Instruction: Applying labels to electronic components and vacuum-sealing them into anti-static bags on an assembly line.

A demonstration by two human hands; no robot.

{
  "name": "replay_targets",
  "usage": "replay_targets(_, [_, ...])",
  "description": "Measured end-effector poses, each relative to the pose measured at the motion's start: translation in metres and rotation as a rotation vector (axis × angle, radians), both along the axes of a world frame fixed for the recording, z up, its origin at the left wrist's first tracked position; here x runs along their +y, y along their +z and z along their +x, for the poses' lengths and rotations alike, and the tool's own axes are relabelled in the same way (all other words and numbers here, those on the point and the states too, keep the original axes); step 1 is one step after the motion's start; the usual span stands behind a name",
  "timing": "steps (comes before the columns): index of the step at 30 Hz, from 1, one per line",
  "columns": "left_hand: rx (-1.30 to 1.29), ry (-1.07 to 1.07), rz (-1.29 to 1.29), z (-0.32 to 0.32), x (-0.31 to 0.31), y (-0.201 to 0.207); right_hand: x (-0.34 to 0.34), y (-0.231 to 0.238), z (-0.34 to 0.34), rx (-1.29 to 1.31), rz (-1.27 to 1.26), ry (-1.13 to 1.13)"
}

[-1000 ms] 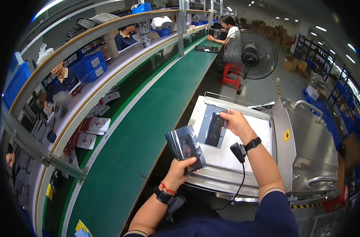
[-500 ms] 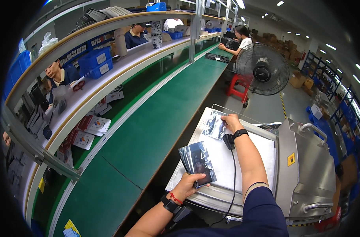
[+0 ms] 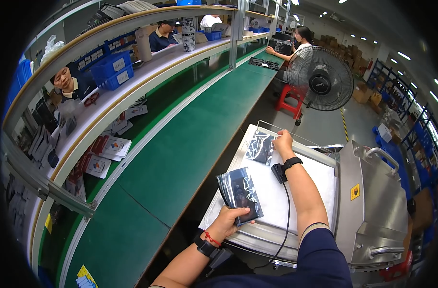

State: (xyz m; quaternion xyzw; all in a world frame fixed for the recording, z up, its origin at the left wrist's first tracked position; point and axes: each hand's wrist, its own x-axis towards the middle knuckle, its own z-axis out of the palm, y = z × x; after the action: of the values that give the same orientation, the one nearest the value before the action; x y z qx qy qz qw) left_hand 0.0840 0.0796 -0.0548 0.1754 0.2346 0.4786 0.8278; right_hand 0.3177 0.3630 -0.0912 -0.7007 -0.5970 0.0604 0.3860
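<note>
My left hand (image 3: 232,220) holds a shiny dark antistatic bag (image 3: 239,192), its thumb pressed on the front; a flat dark item shows inside it. My right hand (image 3: 284,143) pinches the edge of a second antistatic bag (image 3: 261,148), which lies at the far left corner of the white pad (image 3: 303,192). That pad fills the bed of a stainless steel machine, whose lid (image 3: 377,206) stands raised at the right. Both wrists wear black straps, and a black cable runs down from the right one.
A green-topped workbench (image 3: 190,129) runs along my left, with shelving beyond it. Blue bins (image 3: 113,72) and red-and-white packs (image 3: 108,153) are on the shelves. A black fan (image 3: 320,79) and a red stool (image 3: 289,101) stand ahead. Other people sit across and at the bench's far end.
My right hand has shifted slightly up and away at the edge of the far bag. The left hand still holds its bag in nearly the same place. The view has tilted a little.
</note>
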Motion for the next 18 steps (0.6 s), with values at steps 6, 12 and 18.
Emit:
replay_targets(6, [0.028, 0.028, -0.016, -0.003, -0.001, 0.001, 0.006, -0.008, -0.001, 0.234, -0.091, -0.061])
replay_targets(12, [0.039, 0.015, 0.027, 0.002, -0.002, 0.002, 0.004, -0.007, 0.016, 0.215, -0.098, -0.102])
replay_targets(18, [0.094, 0.022, 0.048, 0.002, -0.003, 0.005, -0.111, 0.100, -0.045, 0.506, -0.311, 0.534])
